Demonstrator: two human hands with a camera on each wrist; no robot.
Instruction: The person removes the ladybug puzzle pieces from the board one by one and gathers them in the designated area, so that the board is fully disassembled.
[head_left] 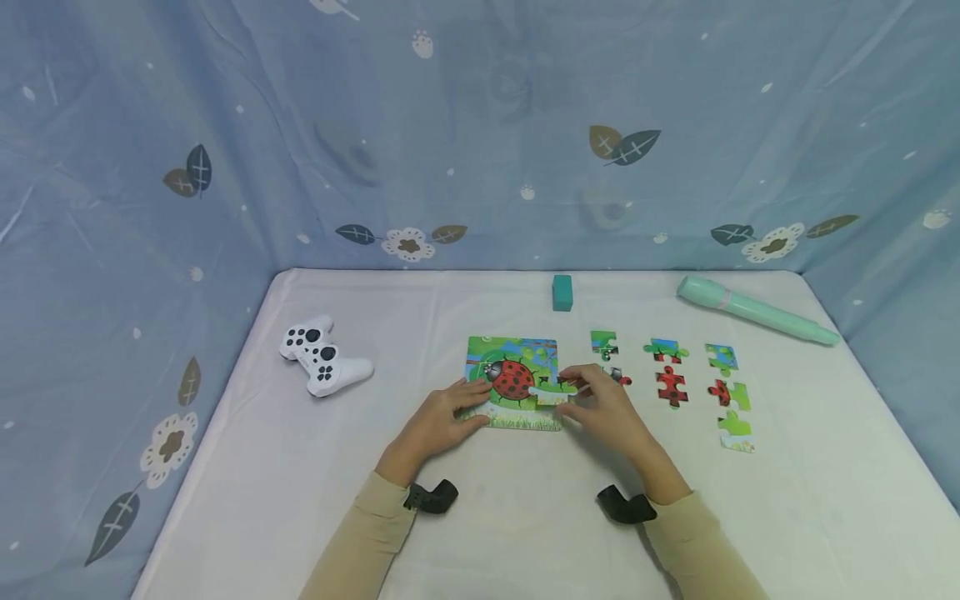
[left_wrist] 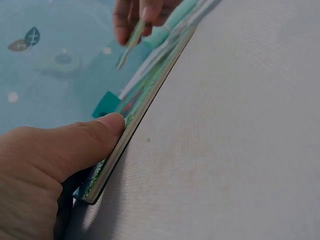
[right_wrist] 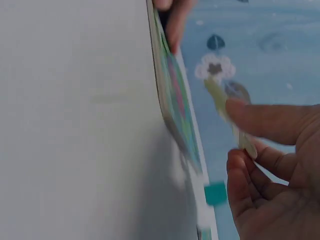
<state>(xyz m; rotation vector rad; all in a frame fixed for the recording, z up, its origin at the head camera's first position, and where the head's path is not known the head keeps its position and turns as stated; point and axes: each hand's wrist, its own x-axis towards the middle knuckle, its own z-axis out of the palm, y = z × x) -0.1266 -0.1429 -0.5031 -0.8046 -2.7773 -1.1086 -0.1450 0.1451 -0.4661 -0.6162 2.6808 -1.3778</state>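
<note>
A ladybug puzzle board (head_left: 501, 417) lies flat on the white table. My left hand (head_left: 444, 421) rests at its left side, fingers lying over the picture and the thumb on the board's near edge. Above the board's right part, my right hand (head_left: 603, 412) pinches a green and white puzzle piece (head_left: 552, 398) between thumb and fingers. In the right wrist view that puzzle piece (right_wrist: 218, 100) is held clear of the board. Right of the board lie several loose pieces, among them a red one (head_left: 671, 387) and a green and white one (head_left: 735, 427). One piece (head_left: 617, 375) is partly hidden by my right hand.
A white game controller (head_left: 327, 358) lies at the left of the table. At the back stand a teal block (head_left: 562, 293) and, further right, a mint-green tube-shaped object (head_left: 757, 311) lying aslant. A blue patterned cloth (head_left: 480, 125) hangs behind the table.
</note>
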